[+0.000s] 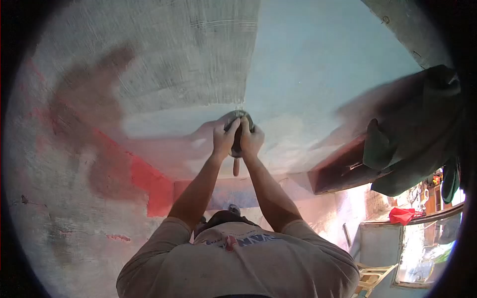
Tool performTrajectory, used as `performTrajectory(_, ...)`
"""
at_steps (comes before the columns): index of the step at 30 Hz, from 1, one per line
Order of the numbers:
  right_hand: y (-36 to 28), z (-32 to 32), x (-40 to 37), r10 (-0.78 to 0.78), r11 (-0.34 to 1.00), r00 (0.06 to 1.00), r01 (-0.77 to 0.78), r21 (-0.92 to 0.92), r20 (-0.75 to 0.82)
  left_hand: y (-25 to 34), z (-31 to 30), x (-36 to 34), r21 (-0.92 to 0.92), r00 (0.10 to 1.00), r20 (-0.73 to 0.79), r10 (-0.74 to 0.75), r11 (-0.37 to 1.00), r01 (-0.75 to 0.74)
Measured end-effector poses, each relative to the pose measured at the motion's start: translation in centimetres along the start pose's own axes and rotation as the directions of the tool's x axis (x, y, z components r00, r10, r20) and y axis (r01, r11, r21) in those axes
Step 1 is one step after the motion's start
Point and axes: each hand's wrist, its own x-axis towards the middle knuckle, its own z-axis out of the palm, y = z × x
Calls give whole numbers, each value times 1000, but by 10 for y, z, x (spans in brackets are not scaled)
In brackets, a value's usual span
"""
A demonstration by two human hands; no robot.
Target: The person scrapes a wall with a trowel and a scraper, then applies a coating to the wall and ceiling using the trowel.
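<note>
Both arms reach forward to the wall, with the hands close together. My left hand (224, 138) is closed on the left side of a dark rounded tool with a handle (237, 142). Gripping the opposite side is my right hand (253, 139), its thumb close to the left one. The tool's curved far edge lies against the wall, at the foot of a rough grey coated patch (198, 54). A short brownish handle (236, 167) sticks out below the hands. Much of the tool's body is hidden by the fingers.
Smooth light-blue wall (328, 49) lies to the right of the grey patch. Dark cloth (412, 134) hangs over a brown wooden piece (338, 169) at the right. Lower right are a red cloth (401, 215), a window (427, 248) and a pale wooden frame (373, 278).
</note>
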Motion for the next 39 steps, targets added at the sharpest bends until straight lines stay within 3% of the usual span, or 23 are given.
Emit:
performTrajectory(4, -34, -1, 19, -9, 1000, 1000, 9, 9, 21, 36, -1, 17, 79, 981, 61, -183, 981, 178)
performTrajectory(6, -1, -2, 11, 9, 999, 1000, -9, -34, 20, 29, -7, 8, 153, 956, 91, -280, 952, 264)
performTrajectory(7, 12, -3, 6, 11, 999, 1000, -10, -50, 17, 7, -2, -2, 29, 998, 40, -56, 998, 55)
performTrajectory(9, 14, -1, 2, -1, 1000, 1000, 1, 9, 15, -18, 1, -16, -36, 997, -13, -82, 996, 81)
performTrajectory(12, -10, 5, 15, 17, 1000, 1000, -17, 4, -13, 19, 5, 13, -46, 1000, 18, -6, 999, 7)
performTrajectory(13, -27, 5, 22, -7, 999, 1000, 7, 36, -1, 22, 6, 23, -86, 996, 41, -76, 993, 79)
performTrajectory(15, -30, 0, 28, 34, 993, 996, -43, 112, 82, 38, 8, 27, 57, 995, 5, -95, 994, 95)
performTrajectory(18, 2, -16, 16, 44, 974, 981, -85, 210, 189, 20, 8, 6, 49, 1000, 12, -27, 998, 26)
performTrajectory(20, 46, -21, -7, 98, 892, 960, -202, 405, 263, 2, 1, -14, -39, 979, 9, -206, 978, 206)
performTrajectory(21, 57, -29, -21, 169, 855, 924, -311, 415, 343, -2, -1, -22, -87, 949, -4, -314, 946, 312)
performTrajectory(24, 81, -27, -42, 194, 739, 897, -400, 543, 397, -44, -7, -31, -165, 885, -12, -466, 874, 458)
performTrajectory(27, 92, -25, -43, 229, 665, 886, -446, 599, 404, -23, -4, -58, -205, 931, 55, -360, 909, 363)
performTrajectory(28, 92, -25, -42, 248, 642, 878, -465, 609, 410, -41, -4, -68, -325, 895, 115, -432, 835, 445)
performTrajectory(31, 94, -21, -43, 366, 597, 845, -535, 598, 390, -55, -5, -79, -341, 857, 131, -498, 789, 511)
performTrajectory(32, 95, -21, -46, 416, 587, 828, -561, 584, 377, -54, -4, -82, -327, 878, 90, -469, 819, 471)
performTrajectory(36, 99, -16, -56, 385, 696, 881, -474, 540, 276, -60, -3, -92, -405, 863, -10, -505, 791, 458)
performTrajectory(39, 85, -17, -51, 332, 791, 910, -413, 451, 250, -62, 2, -88, -260, 899, -90, -430, 881, 395)
